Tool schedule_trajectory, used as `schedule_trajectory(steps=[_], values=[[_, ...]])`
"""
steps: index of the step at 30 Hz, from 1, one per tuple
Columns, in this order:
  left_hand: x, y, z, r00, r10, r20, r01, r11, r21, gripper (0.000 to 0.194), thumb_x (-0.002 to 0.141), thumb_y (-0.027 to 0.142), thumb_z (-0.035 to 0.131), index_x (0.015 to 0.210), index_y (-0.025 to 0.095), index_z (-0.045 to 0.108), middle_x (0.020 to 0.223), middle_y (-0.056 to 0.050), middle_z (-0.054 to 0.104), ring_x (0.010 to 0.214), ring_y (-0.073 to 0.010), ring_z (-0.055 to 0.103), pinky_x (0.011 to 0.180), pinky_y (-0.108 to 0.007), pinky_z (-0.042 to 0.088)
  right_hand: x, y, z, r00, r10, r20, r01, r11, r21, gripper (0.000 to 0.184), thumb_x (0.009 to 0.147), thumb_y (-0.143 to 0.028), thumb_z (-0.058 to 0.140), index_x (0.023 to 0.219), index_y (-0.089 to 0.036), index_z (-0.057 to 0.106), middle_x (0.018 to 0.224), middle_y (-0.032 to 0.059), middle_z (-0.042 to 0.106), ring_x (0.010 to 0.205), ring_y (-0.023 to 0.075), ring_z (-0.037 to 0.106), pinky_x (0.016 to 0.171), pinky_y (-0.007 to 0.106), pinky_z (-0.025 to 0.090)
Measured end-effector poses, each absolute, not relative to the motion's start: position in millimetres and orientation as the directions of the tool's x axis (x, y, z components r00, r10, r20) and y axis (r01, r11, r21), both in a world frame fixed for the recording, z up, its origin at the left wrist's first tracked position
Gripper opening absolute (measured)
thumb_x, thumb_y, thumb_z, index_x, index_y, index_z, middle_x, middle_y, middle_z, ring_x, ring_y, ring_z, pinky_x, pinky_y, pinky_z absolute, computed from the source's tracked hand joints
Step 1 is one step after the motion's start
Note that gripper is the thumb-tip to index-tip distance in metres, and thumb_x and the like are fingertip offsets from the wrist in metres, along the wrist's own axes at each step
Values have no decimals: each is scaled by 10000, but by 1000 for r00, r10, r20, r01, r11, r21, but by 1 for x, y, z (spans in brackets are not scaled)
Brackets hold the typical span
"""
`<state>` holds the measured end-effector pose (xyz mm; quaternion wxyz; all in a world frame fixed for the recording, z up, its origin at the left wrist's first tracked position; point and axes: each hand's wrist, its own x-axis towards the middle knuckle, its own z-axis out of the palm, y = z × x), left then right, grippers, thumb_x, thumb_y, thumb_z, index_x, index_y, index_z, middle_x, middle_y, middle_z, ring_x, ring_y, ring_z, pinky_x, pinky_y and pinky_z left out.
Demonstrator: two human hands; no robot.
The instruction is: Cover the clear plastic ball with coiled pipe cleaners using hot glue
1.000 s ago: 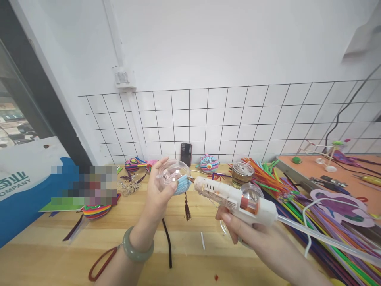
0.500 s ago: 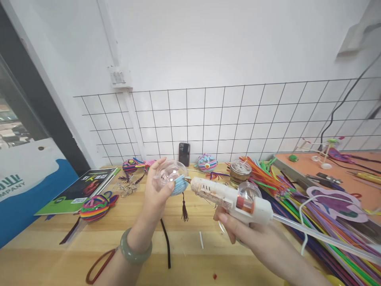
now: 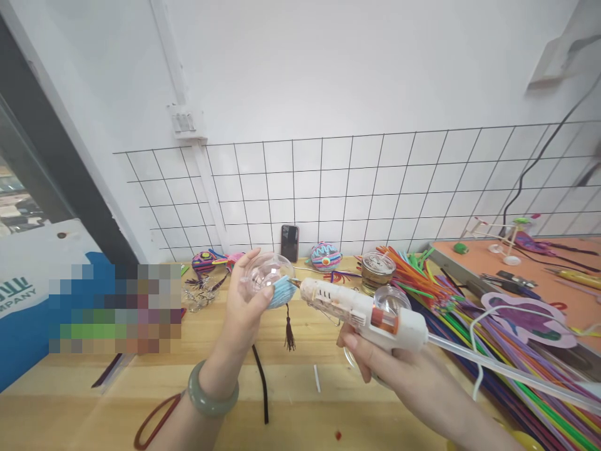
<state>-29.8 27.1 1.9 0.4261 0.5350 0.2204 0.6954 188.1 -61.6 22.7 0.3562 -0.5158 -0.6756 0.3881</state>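
Observation:
Closed round a clear plastic half-ball (image 3: 270,266), my left hand (image 3: 248,297) rests its thumb near the light-blue pipe-cleaner strips (image 3: 282,290) that cover part of the ball. A dark tassel (image 3: 290,333) hangs below it. My right hand (image 3: 375,360) grips a white hot glue gun (image 3: 361,311) by its handle, and a long clear glue stick (image 3: 507,369) runs out of its back. The gun's metal nozzle meets or nearly meets the edge of the blue strips; I cannot tell if it touches.
A phone (image 3: 290,243) leans on the wall grid beside a striped ball (image 3: 325,256). A tin (image 3: 377,270) and bundles of coloured pipe cleaners (image 3: 469,332) lie right. Nearer are a black strip (image 3: 263,385), a white stick (image 3: 317,378) and a red handle (image 3: 157,421).
The view has shifted very slightly. Both hands, the ball and the glue gun hold nearly the same places; the area at left is now pixelated.

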Motion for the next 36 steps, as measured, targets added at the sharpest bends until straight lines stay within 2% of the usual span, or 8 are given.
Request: schedule_trajectory(steps=[5, 15, 29, 36], values=[[-29, 26, 2, -69, 838, 541, -354, -528, 772, 612, 661, 347, 777, 1212, 262, 522, 1216, -84, 602, 1078, -254, 602, 910, -387, 491, 187, -61, 24, -218, 975, 51, 428, 142, -893, 362, 901, -552, 453, 781, -219, 533, 694, -10, 502, 689, 170, 510, 638, 291, 412], [-29, 26, 4, -61, 841, 537, -359, -520, 775, 604, 666, 347, 777, 1206, 260, 522, 1198, -75, 607, 1077, -250, 595, 899, -377, 488, 188, -61, 23, -201, 976, 82, 430, 163, -888, 388, 896, -549, 458, 694, -219, 484, 678, -10, 502, 674, 165, 510, 614, 281, 413], [-28, 25, 4, -75, 853, 516, -366, -505, 782, 618, 645, 360, 786, 1196, 257, 526, 1189, -84, 615, 1075, -266, 602, 889, -395, 494, 189, -58, 19, -189, 979, 77, 437, 154, -886, 388, 900, -557, 457, 722, -219, 526, 676, -8, 526, 676, 167, 518, 628, 286, 414], [-29, 25, 6, -51, 876, 480, -439, -451, 777, 608, 642, 341, 783, 1189, 260, 531, 1189, -85, 622, 1049, -262, 614, 856, -390, 507, 189, -58, 20, -178, 977, 116, 385, 177, -906, 380, 882, -560, 488, 781, -208, 589, 620, -24, 509, 610, 144, 497, 551, 256, 394]])
